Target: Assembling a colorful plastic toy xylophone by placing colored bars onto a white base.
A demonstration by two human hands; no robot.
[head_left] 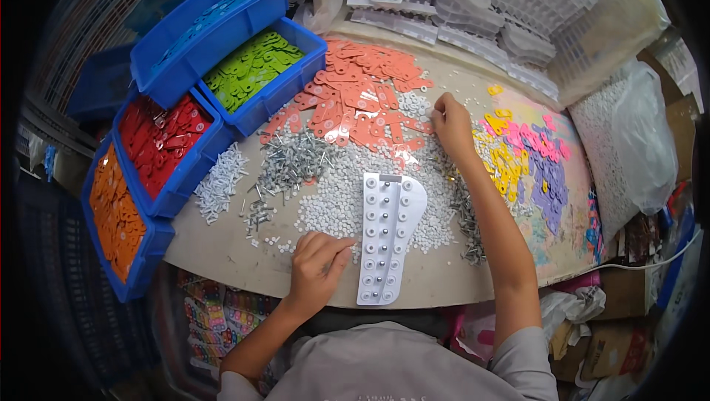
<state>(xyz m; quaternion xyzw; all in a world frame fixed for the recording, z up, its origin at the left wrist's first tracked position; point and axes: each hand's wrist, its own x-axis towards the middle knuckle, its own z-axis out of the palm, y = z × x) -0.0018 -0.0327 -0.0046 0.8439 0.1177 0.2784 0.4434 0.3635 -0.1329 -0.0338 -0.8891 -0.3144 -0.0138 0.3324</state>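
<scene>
A white plate (413, 212) lies in front of me, with white rings along both sides and a middle row of small metal studs. My left hand (318, 268) is just left of it, over the edge of the white bead pile (333, 209); its fingers are curled together, and whatever they may hold cannot be made out. Farther off, my right hand (452, 126) reaches down beside a small heap of white rings (414, 105) and the coral flat pieces (355, 98). Its fingertips are bunched, with their contents hidden.
Metal rivets (296, 157) and white pins (222, 183) lie at left. Blue bins (159, 212) hold red, orange, green and blue pieces. Yellow (506, 168), pink (536, 135) and purple pieces (549, 197) lie at right. A clear bag (621, 142) and a crate of white trays (458, 9) stand beyond.
</scene>
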